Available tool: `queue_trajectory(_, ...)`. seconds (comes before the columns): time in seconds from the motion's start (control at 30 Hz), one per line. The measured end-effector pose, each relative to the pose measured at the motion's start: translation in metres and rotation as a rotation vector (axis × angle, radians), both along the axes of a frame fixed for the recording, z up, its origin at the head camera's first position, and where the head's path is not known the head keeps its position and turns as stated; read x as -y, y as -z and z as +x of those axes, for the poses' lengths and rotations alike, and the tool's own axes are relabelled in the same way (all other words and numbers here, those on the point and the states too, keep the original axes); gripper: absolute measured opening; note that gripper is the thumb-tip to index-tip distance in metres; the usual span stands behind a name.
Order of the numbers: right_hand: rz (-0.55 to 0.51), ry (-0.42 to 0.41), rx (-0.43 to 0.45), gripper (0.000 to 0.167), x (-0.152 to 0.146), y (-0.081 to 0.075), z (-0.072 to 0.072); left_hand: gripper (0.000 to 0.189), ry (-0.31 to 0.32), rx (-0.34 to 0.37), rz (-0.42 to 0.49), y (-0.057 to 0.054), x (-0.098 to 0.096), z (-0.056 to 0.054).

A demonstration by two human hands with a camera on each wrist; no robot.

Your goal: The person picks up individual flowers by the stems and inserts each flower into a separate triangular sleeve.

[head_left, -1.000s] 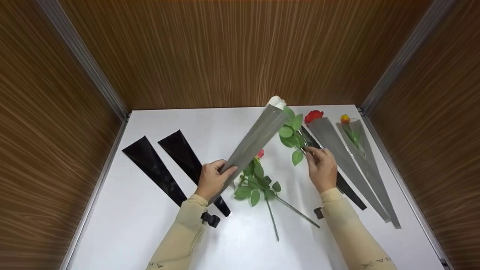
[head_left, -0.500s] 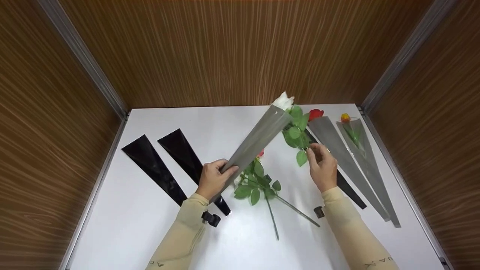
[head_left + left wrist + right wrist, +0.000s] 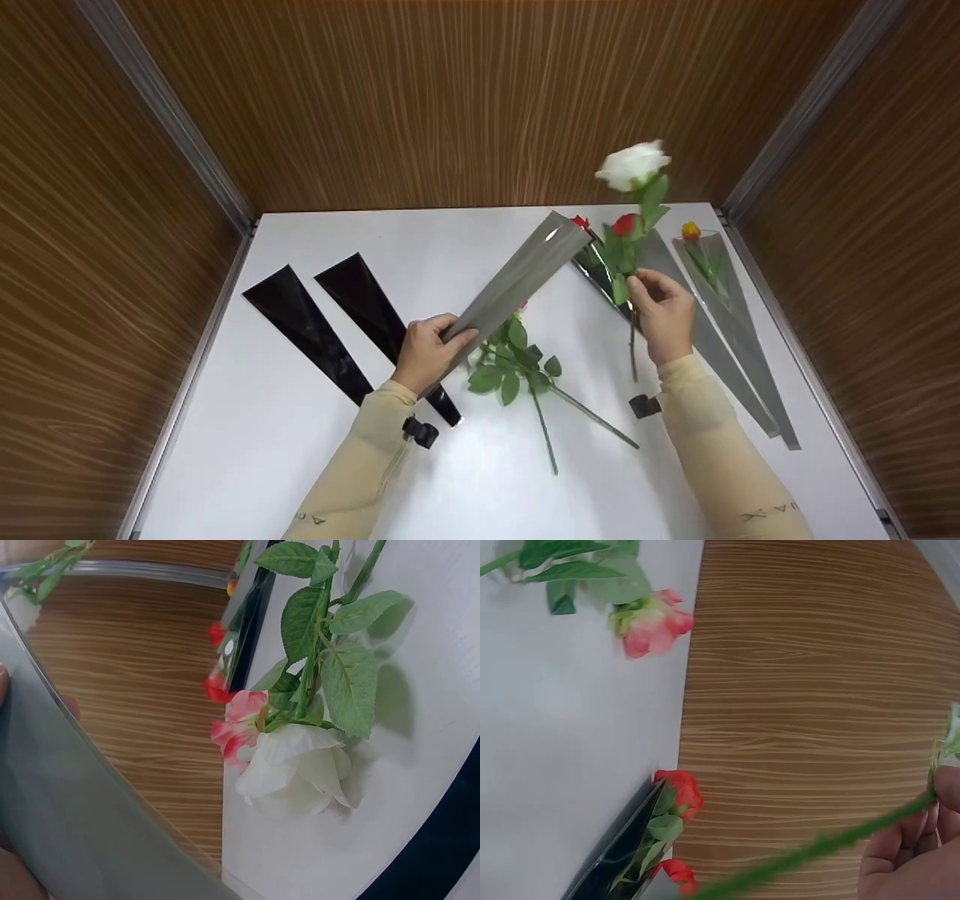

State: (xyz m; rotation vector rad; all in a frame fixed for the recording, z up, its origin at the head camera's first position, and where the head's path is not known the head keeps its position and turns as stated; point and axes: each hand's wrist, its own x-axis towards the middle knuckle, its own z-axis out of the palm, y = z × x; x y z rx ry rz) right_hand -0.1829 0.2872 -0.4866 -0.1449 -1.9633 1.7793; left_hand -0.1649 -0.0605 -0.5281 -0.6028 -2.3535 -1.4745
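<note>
My left hand (image 3: 431, 351) grips a grey flower sleeve (image 3: 517, 277), tilted up to the right, its wide end high. In the left wrist view the sleeve (image 3: 90, 787) fills the lower left. My right hand (image 3: 664, 311) pinches the stem of a white rose (image 3: 634, 166) below its leaves; the bloom stands upright, apart from the sleeve's mouth. The right wrist view shows that green stem (image 3: 817, 847) running from the fingers. Below the sleeve lie loose flowers: a white rose (image 3: 296, 769) and a pink one (image 3: 652, 624), their stems (image 3: 592, 416) pointing toward me.
Two black sleeves (image 3: 307, 330) (image 3: 367, 307) lie at left. At right are a black sleeve with a red rose (image 3: 581, 223), a grey sleeve with a red flower (image 3: 626, 224) and a clear-grey sleeve (image 3: 739, 330) with an orange-yellow flower (image 3: 691, 230). Wood-grain walls (image 3: 480, 105) enclose the white table (image 3: 480, 487).
The white rose has come away from behind the sleeve's mouth, up and to the right, and now stands upright in my right hand. My left hand and the sleeve have barely moved.
</note>
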Motion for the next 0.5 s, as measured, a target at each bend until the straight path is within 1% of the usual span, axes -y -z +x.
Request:
queue_trajectory(0.07, -0.082, 0.001, 0.011, 0.020, 0.000, -0.006, 0.000, 0.025, 0.000, 0.000, -0.004, -0.001, 0.000, 0.000)
queue_trajectory(0.13, -0.143, 0.005, 0.019, 0.011, 0.000, -0.010, 0.000, 0.025, 0.002, 0.003, -0.005, -0.001, -0.001, 0.001)
queue_trajectory(0.27, -0.237, -0.033, -0.003, 0.004, -0.001, -0.015, 0.000, 0.026, 0.008, 0.009, -0.007, 0.002, -0.004, 0.002)
queue_trajectory(0.37, -0.304, -0.063, -0.022, 0.008, -0.001, -0.019, 0.000, 0.027, 0.015, 0.015, -0.012, 0.003, -0.006, 0.002)
queue_trajectory(0.5, -0.390, -0.062, -0.045, 0.013, -0.002, -0.024, 0.000, 0.027, 0.032, 0.030, -0.027, 0.004, -0.007, 0.003)
